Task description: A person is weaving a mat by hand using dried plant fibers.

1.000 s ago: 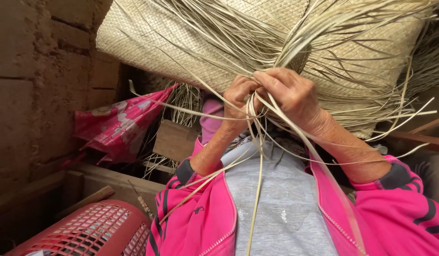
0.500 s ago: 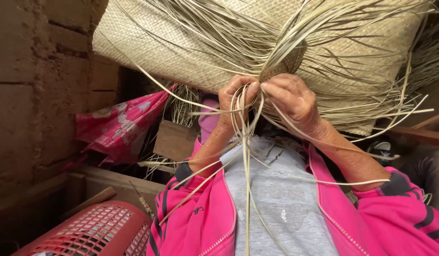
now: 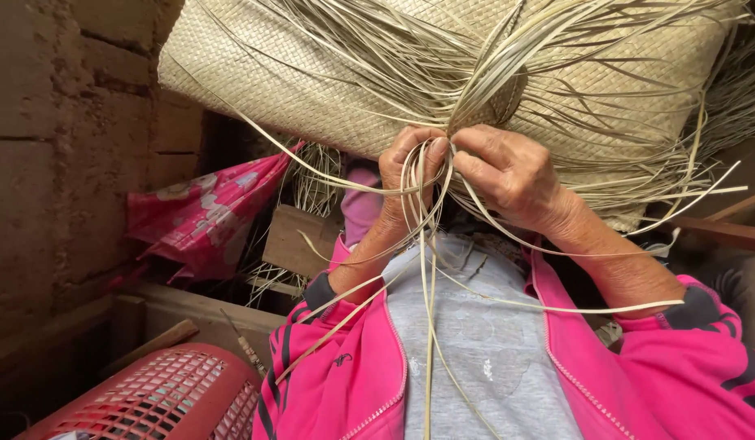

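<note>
We find both hands raised against the woven straw mat [image 3: 296,73], which stands close before the chest. Our left hand [image 3: 406,175] pinches several loose straw strands [image 3: 430,269] taut; our right hand [image 3: 512,175] closes on the neighbouring strands at the unfinished edge (ends trailing downward). A red plastic basket [image 3: 162,399] sits low left.

Loose strips [image 3: 430,269] run off the bottom edge, their ends unseen; the mat [image 3: 296,73] is cropped at the top. Fingertips of both hands are buried among strands. The basket [image 3: 162,399] is cut off below.
</note>
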